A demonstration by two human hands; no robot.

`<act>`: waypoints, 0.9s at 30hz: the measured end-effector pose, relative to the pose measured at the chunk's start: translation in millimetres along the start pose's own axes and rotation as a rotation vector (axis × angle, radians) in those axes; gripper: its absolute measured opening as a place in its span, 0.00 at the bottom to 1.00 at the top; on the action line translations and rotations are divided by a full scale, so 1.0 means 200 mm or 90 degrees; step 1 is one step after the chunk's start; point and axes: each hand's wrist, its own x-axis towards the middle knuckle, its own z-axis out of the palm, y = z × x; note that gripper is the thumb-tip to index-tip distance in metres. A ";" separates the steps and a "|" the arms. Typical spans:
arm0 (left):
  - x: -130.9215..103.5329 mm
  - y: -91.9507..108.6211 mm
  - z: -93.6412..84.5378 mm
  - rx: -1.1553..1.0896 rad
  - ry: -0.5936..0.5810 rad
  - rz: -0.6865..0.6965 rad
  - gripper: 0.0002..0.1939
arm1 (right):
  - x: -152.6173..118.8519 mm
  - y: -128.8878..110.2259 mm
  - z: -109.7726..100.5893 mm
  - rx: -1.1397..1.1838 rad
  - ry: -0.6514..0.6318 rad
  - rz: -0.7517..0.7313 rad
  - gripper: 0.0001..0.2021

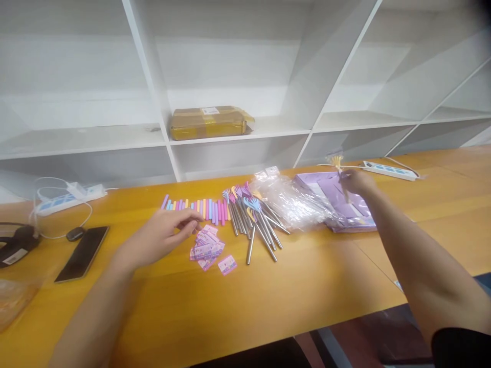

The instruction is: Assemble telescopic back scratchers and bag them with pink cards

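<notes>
My right hand point(358, 182) is closed round a back scratcher with a yellow claw head point(336, 161), held upright over a shallow purple box point(316, 177). Clear film shows around its head. Just above a loose pile of small pink and purple printed cards point(207, 250), my left hand point(174, 230) hovers with thumb and fingers curved and apart. Behind that hand lies a row of coloured tubes point(215, 210) in pink, purple, blue and yellow. Several back scratchers point(261, 225) with metal rods and coloured claw heads are heaped right of the cards.
Clear plastic bags point(293, 199) lie between the heap and the box. Power strips point(71, 198) sit at the back on both sides. At left are a phone point(82, 254) and black headgear point(15, 243). A taped carton point(209, 122) rests on the white shelf.
</notes>
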 end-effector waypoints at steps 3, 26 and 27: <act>0.00 0.02 -0.01 -0.022 -0.018 -0.001 0.16 | -0.01 -0.01 0.11 0.014 -0.120 -0.027 0.21; 0.03 -0.03 0.03 -0.032 -0.016 0.003 0.15 | -0.22 -0.25 -0.13 0.498 0.320 -0.081 0.10; 0.04 -0.04 0.04 -0.034 -0.017 -0.001 0.15 | -0.27 -0.30 -0.15 0.568 0.345 -0.135 0.12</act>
